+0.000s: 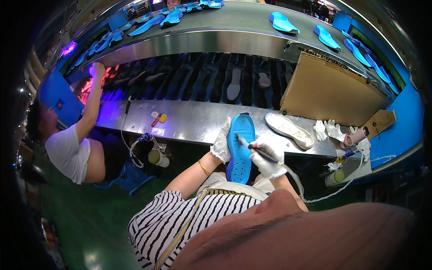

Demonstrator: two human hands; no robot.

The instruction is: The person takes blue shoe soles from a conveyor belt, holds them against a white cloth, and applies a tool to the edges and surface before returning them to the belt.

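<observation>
A blue shoe sole [241,155] stands lengthwise over my lap, its toe end reaching the metal bench edge. Small holes and ridges mark its inner face. My left hand [221,145], in a white glove, is closed on the sole's left edge. In my gloved right hand [271,163] is a brush [266,156] with a dark handle, its tip over the upper middle of the sole. Whether the bristles touch the surface is hard to tell. A pale hose [295,181] runs from near the right hand. To the right of the sole, a white shoe sole [289,130] lies on the bench.
White gloves [334,130] and a spool [356,136] lie right on the metal bench [193,118], before a cardboard sheet [333,90]. Behind run a lower belt with soles and an upper conveyor [234,18] with blue soles. A co-worker [69,155] reaches in at left. A lidded container [334,177] hangs right.
</observation>
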